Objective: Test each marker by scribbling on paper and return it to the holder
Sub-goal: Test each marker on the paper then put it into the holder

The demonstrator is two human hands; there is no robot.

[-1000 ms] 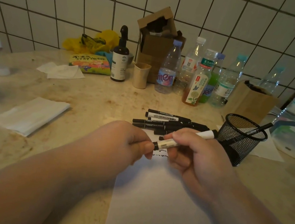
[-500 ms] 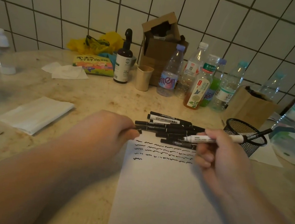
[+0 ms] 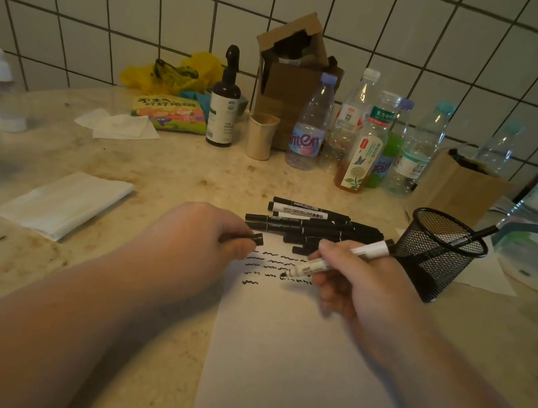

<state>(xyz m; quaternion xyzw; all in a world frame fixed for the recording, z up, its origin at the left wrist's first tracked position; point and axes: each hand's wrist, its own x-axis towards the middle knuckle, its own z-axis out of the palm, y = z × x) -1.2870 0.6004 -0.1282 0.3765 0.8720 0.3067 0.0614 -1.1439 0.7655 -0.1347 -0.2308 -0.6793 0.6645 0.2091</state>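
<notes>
White marker [image 3: 339, 260], black mesh holder [image 3: 437, 251], black squiggles [image 3: 266, 265] on seemingly white paper [image 3: 290, 362].

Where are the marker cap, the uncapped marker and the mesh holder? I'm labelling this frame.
marker cap [image 3: 257, 238], head view, its black end.
uncapped marker [image 3: 339, 259], head view, white barrel.
mesh holder [image 3: 425, 260], head view, side wall.

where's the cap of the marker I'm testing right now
In the head view, the black cap is pinched in your left hand, at the paper's top left corner.

Left hand [image 3: 202, 239] fisted, knuckles up, pinching black cap [image 3: 257, 238] near counter's middle. Right hand [image 3: 358, 282] gripping white marker [image 3: 339, 260], tip angled down-left. Both forearms bare.
</notes>
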